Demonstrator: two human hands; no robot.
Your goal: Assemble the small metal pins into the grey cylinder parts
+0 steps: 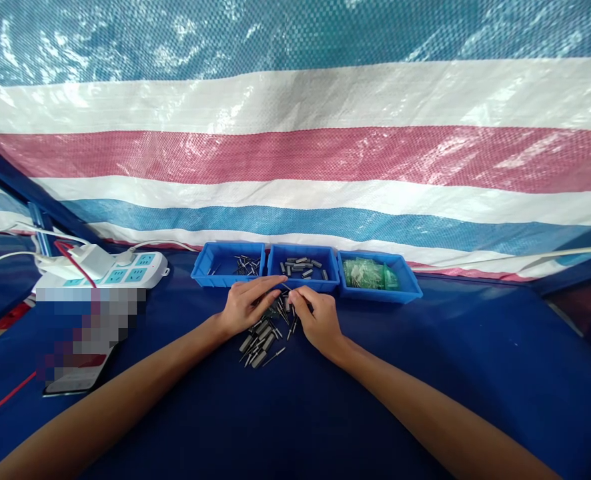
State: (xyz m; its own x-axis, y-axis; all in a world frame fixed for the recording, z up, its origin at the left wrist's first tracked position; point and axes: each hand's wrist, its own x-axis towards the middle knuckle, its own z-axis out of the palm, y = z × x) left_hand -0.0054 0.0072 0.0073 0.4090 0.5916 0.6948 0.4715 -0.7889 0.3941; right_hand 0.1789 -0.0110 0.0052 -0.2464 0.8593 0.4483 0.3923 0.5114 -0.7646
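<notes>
Place: seemingly a makeshift small-parts workshop
Middle bin: blue plastic, holding short grey pieces
Neighbouring bins: left bin with thin metal pins, right bin with greenish contents, both just beside the middle bin
Metal parts: heaped before the middle bin on a dark blue worktop
Striped plastic sheeting: wall-like, behind the middle bin
Power strip: well left of the middle bin, cables plugged in

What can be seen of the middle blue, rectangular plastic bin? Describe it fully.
The middle blue, rectangular plastic bin is open-topped, upright on the dark blue tabletop, between a similar left bin and right bin. Loose grey, block-like pieces lie inside. The left hand overlaps its near edge in view; contact is unclear.
</notes>
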